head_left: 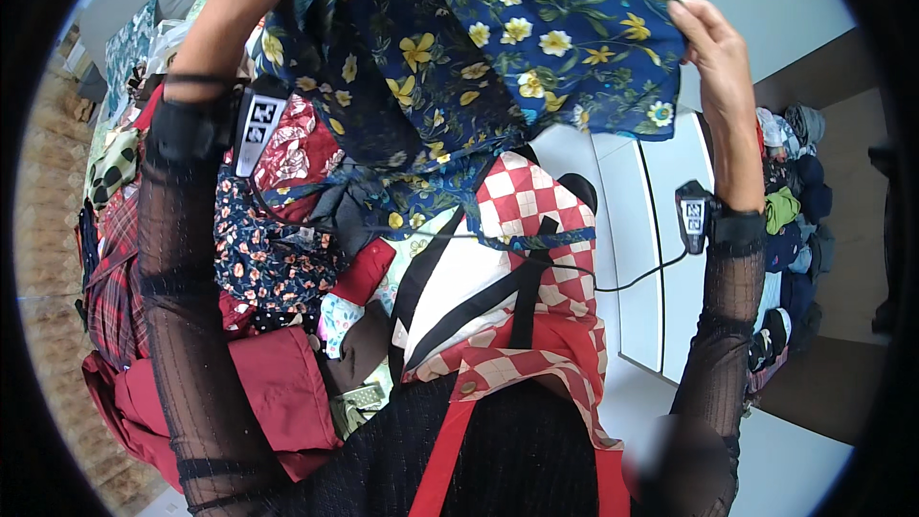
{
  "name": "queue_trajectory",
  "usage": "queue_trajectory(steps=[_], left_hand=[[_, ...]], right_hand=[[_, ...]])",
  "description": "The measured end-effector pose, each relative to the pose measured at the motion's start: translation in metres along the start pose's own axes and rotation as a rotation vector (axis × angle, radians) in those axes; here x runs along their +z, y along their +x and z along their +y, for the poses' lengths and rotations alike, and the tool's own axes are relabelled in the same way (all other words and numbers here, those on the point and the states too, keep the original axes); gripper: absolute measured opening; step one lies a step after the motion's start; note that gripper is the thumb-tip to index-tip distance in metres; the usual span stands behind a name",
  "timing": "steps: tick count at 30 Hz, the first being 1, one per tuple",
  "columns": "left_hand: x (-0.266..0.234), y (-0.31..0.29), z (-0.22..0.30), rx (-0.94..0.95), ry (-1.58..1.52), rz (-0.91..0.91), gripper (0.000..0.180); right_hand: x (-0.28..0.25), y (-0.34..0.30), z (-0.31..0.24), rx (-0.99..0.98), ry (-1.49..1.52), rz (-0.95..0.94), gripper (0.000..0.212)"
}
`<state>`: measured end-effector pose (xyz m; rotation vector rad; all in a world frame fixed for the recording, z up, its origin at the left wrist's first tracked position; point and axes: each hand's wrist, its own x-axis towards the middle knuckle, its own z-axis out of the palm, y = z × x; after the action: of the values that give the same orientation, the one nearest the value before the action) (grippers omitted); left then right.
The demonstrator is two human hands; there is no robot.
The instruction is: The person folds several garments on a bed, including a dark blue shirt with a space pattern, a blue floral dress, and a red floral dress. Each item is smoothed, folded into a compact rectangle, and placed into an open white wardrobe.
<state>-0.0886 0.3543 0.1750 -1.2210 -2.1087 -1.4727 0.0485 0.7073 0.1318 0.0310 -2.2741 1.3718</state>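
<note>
A navy garment [421, 48] of thin cloth, printed with yellow and white flowers, hangs spread out in front of me. My right hand [718, 43] pinches its upper right edge between thumb and fingers. The bare part of my left forearm [235, 10] reaches up beside the garment's left side, and the hand itself lies beyond the top edge of the picture. Lower down, the cloth bunches, and a narrow strip of the same print [550, 240] trails across my red-and-cream checked apron [517, 196].
Heaped clothes lie on the left: a dark floral piece [273, 249], a maroon garment [278, 388] and red plaid cloth [115, 278]. Folded clothes [790, 220] fill a shelf at the right, beyond white panels [651, 258]. A black cable [632, 280] runs between my wrist devices.
</note>
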Motion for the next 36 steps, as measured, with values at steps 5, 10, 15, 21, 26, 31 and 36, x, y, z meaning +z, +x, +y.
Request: queue_trajectory(steps=[5, 10, 15, 21, 26, 31, 36], left_hand=[[0.011, 0.01, 0.0, -0.438, -0.33, -0.129, 0.017], [0.051, 0.008, 0.019, -0.446, -0.045, -0.308, 0.024], [0.04, 0.013, 0.023, -0.366, 0.24, -0.38, 0.023], [0.022, -0.002, 0.0, -0.33, 0.162, -0.534, 0.033], [0.045, -0.02, -0.004, -0.176, 0.109, -0.645, 0.071], [0.1, -0.037, 0.008, 0.092, 0.201, -0.197, 0.075], [0.13, -0.037, -0.003, 0.005, 0.14, 0.071, 0.025]], right_hand=[[0.057, 0.006, -0.022, -0.098, -0.064, -0.126, 0.044], [0.142, -0.008, -0.036, -0.531, -0.056, -0.129, 0.063], [0.144, -0.007, -0.018, -0.167, 0.045, -0.307, 0.027], [0.084, -0.004, -0.018, 0.185, 0.371, -0.409, 0.021], [0.064, 0.011, -0.043, 0.167, 0.222, -0.369, 0.02], [0.071, 0.018, -0.059, -0.029, -0.147, -0.476, 0.019], [0.077, 0.029, -0.061, -0.186, -0.276, -0.435, 0.026]])
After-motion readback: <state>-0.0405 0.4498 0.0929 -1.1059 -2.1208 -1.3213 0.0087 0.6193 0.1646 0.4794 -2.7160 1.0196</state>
